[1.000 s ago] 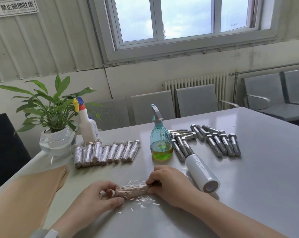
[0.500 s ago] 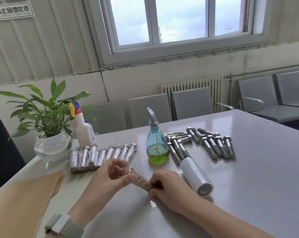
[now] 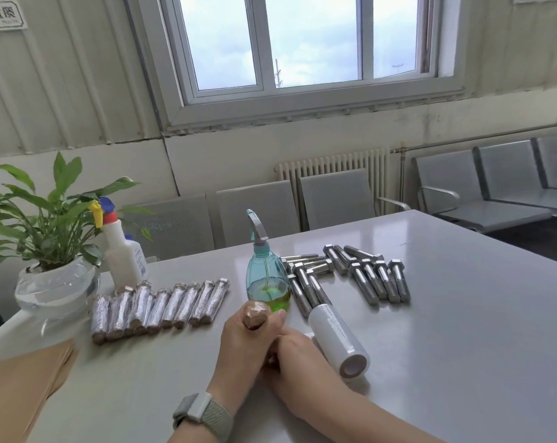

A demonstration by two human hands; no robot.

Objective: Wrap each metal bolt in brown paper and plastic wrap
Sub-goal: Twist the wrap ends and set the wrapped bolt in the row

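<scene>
Lower centre of the frame: the left hand point(image 3: 245, 343) is curled round a bolt point(image 3: 255, 314) wrapped in brown paper and film, held near upright with its top end poking out above the fingers. The right hand point(image 3: 297, 356) sits just beside it, lower centre, fingers bent at the bolt's lower end; whether they pinch the film or merely touch it cannot be told, since the left hand hides the contact. Wrapped bolts point(image 3: 158, 306) lie in a tight row at left centre, at least 8 of them. Bare bolts point(image 3: 371, 278) lie loose at right centre, more than 10. The film roll point(image 3: 337, 338) lies on its side touching the right hand, on the table point(image 3: 462, 314). Paper sheets point(image 3: 18, 382) sit at lower left. Risks, as judged: the film tail at the hidden lower end may not be pressed down, so the wrap could spring open once released. The roll lies free on a smooth top and could roll toward the near edge if the right hand nudges it. The spray bottle point(image 3: 266, 276) stands just behind the held bolt; a forward swing toward the finished row could tip it and wet the paper. Setting the bolt against the crowded row could scatter it.
</scene>
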